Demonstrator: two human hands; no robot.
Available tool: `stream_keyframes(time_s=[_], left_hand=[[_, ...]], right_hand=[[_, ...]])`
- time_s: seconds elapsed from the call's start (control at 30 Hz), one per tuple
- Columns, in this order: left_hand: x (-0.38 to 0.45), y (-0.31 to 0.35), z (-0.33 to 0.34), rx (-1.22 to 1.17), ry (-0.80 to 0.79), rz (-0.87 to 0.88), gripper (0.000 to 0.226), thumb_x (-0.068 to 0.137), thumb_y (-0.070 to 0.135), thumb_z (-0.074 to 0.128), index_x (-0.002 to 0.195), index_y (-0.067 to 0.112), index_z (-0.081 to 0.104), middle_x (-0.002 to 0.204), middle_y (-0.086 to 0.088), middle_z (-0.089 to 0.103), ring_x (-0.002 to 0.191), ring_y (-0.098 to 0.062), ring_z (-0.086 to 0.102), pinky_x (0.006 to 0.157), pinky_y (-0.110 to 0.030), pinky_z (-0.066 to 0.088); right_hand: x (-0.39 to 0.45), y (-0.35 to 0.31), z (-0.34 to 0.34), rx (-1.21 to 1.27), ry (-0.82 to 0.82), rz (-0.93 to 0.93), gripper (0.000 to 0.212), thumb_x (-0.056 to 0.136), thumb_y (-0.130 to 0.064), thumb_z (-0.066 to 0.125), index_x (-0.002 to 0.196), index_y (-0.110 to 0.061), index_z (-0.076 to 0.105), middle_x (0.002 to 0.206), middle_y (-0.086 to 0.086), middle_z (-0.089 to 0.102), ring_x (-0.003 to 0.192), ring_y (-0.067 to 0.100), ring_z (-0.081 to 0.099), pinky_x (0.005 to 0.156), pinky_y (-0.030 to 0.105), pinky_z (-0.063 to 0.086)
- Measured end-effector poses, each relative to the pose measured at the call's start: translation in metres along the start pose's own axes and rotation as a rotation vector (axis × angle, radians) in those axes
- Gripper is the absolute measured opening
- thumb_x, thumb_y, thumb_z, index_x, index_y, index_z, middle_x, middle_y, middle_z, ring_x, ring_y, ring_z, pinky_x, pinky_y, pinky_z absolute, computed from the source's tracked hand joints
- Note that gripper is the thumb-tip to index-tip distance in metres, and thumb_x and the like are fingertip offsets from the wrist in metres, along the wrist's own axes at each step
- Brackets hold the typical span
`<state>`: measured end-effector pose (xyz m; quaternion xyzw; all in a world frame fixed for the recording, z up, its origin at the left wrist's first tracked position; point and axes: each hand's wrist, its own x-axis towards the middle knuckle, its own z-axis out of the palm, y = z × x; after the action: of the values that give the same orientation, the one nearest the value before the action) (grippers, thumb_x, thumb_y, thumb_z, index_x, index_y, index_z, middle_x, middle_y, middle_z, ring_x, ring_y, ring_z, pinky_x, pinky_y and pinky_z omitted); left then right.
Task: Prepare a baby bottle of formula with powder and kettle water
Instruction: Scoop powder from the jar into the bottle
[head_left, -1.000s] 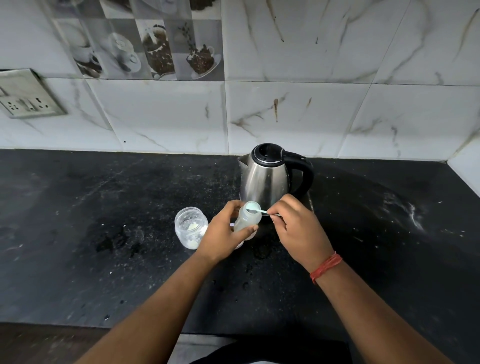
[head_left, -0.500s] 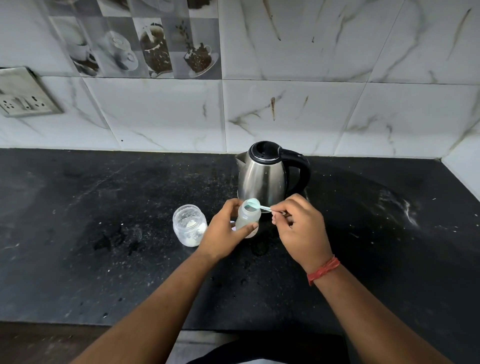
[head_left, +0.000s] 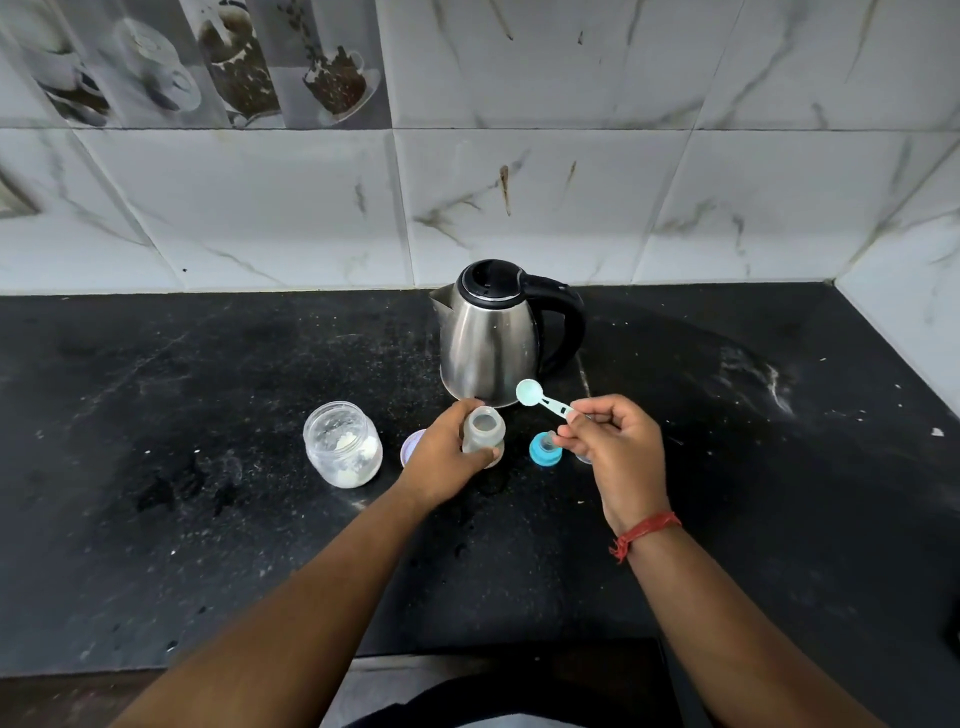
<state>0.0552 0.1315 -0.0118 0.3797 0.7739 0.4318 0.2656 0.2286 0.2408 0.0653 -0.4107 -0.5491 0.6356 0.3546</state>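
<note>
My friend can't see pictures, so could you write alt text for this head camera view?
A person's left hand grips an open baby bottle on a black counter while the right hand pinches an empty scoop above it. A steel kettle stands behind; a powder jar sits left, a blue bottle cap right.

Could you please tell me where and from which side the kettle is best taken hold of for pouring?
Grip the kettle by its black loop handle, coming from the right. The handle sticks out on that side with an open gap for fingers, and the spout points left, toward the open bottle. The steel body may well be hot.
</note>
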Motion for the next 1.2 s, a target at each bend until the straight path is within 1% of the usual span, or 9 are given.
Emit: stream_keyframes(time_s=[0.07,0.13,0.33,0.4,0.53,0.63,0.83,1.07,1.2], left_hand=[[0.004,0.001,0.005,0.02,-0.019,-0.001,0.045,0.085,0.011,0.079,0.123,0.025,0.058,0.106,0.012,0.067,0.093,0.008,0.062,0.085,-0.008,0.043],[0.009,-0.003,0.009,0.023,-0.041,0.001,0.045,0.084,0.011,0.079,0.119,0.028,0.057,0.107,0.01,0.068,0.098,-0.002,0.063,0.091,-0.025,0.051],[0.013,-0.01,0.011,0.012,-0.065,-0.007,0.06,0.082,0.01,0.081,0.128,0.033,0.049,0.122,0.007,0.065,0.115,-0.01,0.062,0.105,-0.037,0.05],[0.012,-0.012,0.009,-0.035,-0.059,-0.028,0.071,0.081,0.008,0.083,0.137,0.027,0.044,0.129,0.007,0.062,0.119,-0.006,0.06,0.107,-0.033,0.049],[0.001,-0.011,-0.003,-0.095,0.0,-0.043,0.074,0.089,0.02,0.079,0.151,0.021,0.038,0.144,0.014,0.05,0.121,0.008,0.051,0.103,-0.008,0.038],[-0.01,-0.011,-0.019,-0.124,0.048,0.0,0.068,0.094,0.032,0.073,0.152,0.027,0.038,0.152,0.013,0.046,0.136,-0.003,0.044,0.113,-0.025,0.035],[-0.029,-0.01,-0.052,-0.192,0.227,0.066,0.058,0.094,0.035,0.067,0.148,0.026,0.047,0.149,0.01,0.052,0.139,0.0,0.046,0.119,-0.03,0.039],[-0.053,-0.017,-0.097,-0.071,0.464,0.099,0.062,0.089,0.032,0.069,0.147,0.027,0.049,0.147,0.012,0.053,0.139,-0.007,0.048,0.114,-0.025,0.038],[-0.061,-0.037,-0.116,0.015,0.487,0.052,0.072,0.088,0.033,0.073,0.152,0.029,0.041,0.151,0.016,0.044,0.14,-0.001,0.039,0.109,-0.008,0.028]], right_hand=[[0.001,0.002,-0.003,0.013,0.002,0.01,0.006,0.093,0.005,0.066,0.094,0.0,0.069,0.087,0.021,0.068,0.073,0.023,0.075,0.068,0.027,0.062],[0.001,0.003,-0.005,0.019,0.002,0.018,0.006,0.092,0.005,0.066,0.093,0.0,0.069,0.086,0.016,0.068,0.073,0.021,0.075,0.072,0.032,0.063],[0.005,0.001,-0.007,0.019,0.001,0.029,0.007,0.092,0.004,0.066,0.097,0.0,0.069,0.084,0.013,0.07,0.073,0.022,0.075,0.066,0.024,0.059],[0.006,0.002,-0.005,0.017,-0.003,0.024,0.007,0.093,0.005,0.066,0.097,0.0,0.069,0.084,0.013,0.07,0.073,0.022,0.075,0.068,0.026,0.06],[0.009,0.004,0.004,0.021,-0.019,0.024,0.007,0.093,0.004,0.067,0.097,0.0,0.07,0.086,0.016,0.07,0.076,0.026,0.075,0.07,0.029,0.061],[0.011,0.006,0.015,0.025,-0.043,0.022,0.008,0.092,0.004,0.067,0.098,0.0,0.07,0.087,0.014,0.07,0.076,0.023,0.075,0.074,0.035,0.063],[0.012,0.008,0.051,0.044,-0.099,0.007,0.006,0.093,0.007,0.065,0.098,0.005,0.067,0.08,0.009,0.068,0.07,0.018,0.073,0.071,0.031,0.063],[0.01,0.02,0.106,-0.011,-0.23,0.005,0.008,0.093,0.006,0.065,0.093,-0.001,0.068,0.079,0.01,0.067,0.068,0.017,0.072,0.069,0.034,0.063],[0.009,0.03,0.14,-0.114,-0.313,-0.026,0.017,0.093,0.006,0.063,0.086,-0.01,0.068,0.078,0.007,0.067,0.064,0.014,0.072,0.065,0.031,0.061]])
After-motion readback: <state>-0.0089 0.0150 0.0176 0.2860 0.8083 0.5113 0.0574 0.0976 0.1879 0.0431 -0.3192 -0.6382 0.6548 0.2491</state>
